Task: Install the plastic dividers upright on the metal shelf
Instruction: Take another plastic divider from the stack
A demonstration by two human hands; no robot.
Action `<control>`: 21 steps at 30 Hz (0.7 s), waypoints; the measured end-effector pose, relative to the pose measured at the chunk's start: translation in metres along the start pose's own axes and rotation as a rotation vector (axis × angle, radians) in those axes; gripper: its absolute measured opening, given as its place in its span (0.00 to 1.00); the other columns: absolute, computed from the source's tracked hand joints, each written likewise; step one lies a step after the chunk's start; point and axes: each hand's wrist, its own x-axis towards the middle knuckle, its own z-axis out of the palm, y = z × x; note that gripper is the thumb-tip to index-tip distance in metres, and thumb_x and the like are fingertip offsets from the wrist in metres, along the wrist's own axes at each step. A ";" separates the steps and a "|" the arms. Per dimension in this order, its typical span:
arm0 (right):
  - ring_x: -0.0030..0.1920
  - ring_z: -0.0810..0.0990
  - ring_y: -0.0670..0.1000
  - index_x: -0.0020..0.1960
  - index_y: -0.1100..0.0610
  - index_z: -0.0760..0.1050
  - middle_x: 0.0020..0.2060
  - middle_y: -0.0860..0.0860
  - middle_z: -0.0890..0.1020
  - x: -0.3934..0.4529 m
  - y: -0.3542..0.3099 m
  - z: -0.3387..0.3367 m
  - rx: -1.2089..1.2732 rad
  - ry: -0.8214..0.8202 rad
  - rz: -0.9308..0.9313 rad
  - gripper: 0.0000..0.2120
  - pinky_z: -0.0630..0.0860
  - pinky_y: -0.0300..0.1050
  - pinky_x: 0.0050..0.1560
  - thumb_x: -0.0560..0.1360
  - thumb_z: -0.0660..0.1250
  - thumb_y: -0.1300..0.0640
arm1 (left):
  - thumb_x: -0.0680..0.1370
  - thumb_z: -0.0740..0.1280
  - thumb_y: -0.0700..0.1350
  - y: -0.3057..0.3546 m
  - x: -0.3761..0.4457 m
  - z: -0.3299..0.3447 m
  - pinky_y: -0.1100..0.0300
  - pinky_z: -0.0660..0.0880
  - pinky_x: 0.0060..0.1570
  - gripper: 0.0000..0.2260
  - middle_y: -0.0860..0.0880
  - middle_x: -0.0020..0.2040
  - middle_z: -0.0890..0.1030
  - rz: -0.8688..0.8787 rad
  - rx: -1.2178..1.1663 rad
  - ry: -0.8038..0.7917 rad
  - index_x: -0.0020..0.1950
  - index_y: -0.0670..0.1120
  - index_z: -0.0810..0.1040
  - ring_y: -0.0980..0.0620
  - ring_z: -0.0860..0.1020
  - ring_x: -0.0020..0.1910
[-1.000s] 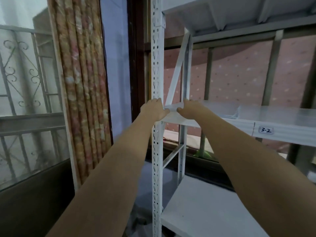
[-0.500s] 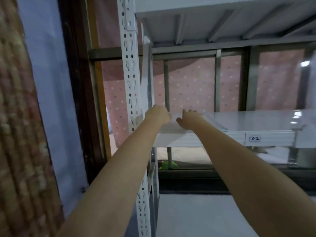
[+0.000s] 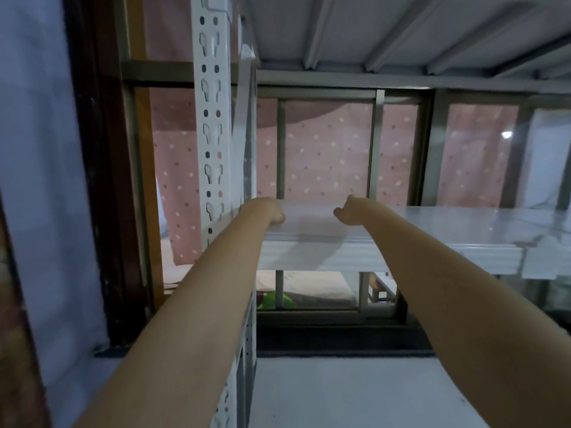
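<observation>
The white metal shelf (image 3: pixel 309 257) runs across the middle of the view at arm's reach. A translucent plastic divider (image 3: pixel 309 222) lies flat on its left end. My left hand (image 3: pixel 273 211) is curled on the divider's left edge, beside the slotted white upright post (image 3: pixel 211 118). My right hand (image 3: pixel 347 211) is curled on its right edge, thumb pointing left. The fingertips of both hands are hidden behind the knuckles. More clear plastic pieces (image 3: pixel 531 230) rest further right on the same shelf.
Another shelf deck (image 3: pixel 370 26) hangs close overhead, and a lower white deck (image 3: pixel 340 396) sits beneath my arms. Behind the rack is a window frame with a pink dotted curtain (image 3: pixel 324 156). A pale curtain (image 3: pixel 46 180) and a dark door frame (image 3: pixel 102 180) stand at the left.
My hands have spread apart along the shelf from the left corner, where they were nearly touching. The view has swung right and moved closer to the shelf.
</observation>
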 end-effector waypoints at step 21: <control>0.67 0.71 0.60 0.70 0.59 0.69 0.71 0.56 0.68 0.091 0.004 0.024 -0.156 -0.075 0.121 0.25 0.68 0.55 0.67 0.79 0.53 0.47 | 0.81 0.54 0.57 0.008 0.066 0.009 0.53 0.69 0.61 0.25 0.44 0.73 0.67 -0.231 0.171 -0.038 0.74 0.45 0.64 0.44 0.70 0.68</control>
